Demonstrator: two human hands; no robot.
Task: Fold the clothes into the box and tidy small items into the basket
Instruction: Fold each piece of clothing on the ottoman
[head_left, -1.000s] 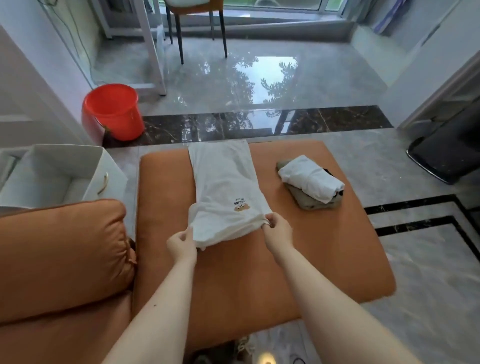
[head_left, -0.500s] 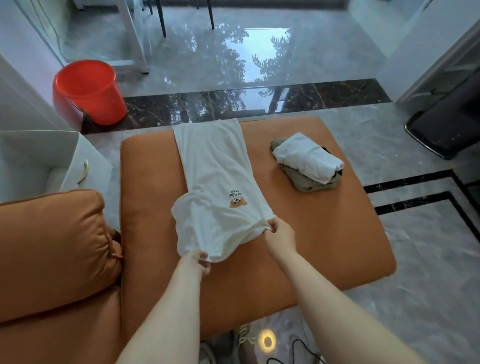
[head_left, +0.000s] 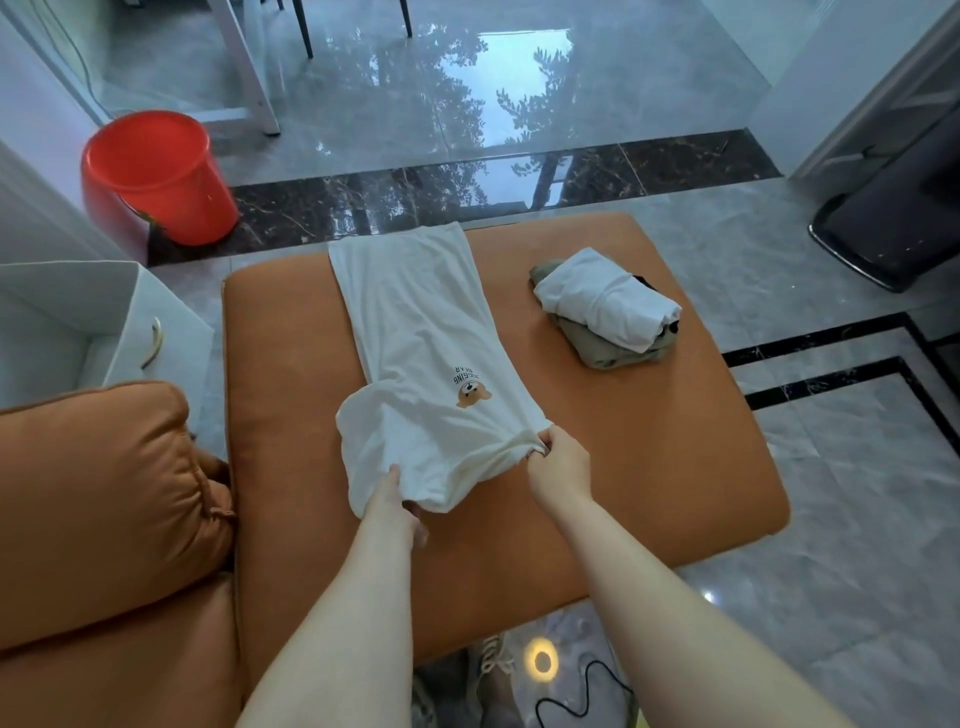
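On the orange ottoman my right hand pinches the white shirt's near corner; my left hand reaches under its hem, grip hidden. Two folded garments wait beside it, and the white box has received neither yet, so most work remains.

Left hand is sliding under the white shirt's near hem, which is bunching and lifting toward the person.

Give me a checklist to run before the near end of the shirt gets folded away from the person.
1. Right hand grip on shirt corner: ok, pinched.
2. Left hand grip on near hem: cannot tell, fingers hidden under cloth.
3. Shirt flat on ottoman: not ok, near end bunched.
4. Far part lying straight: ok.
5. Folded pile apart from the shirt: ok.
6. Box open: ok.
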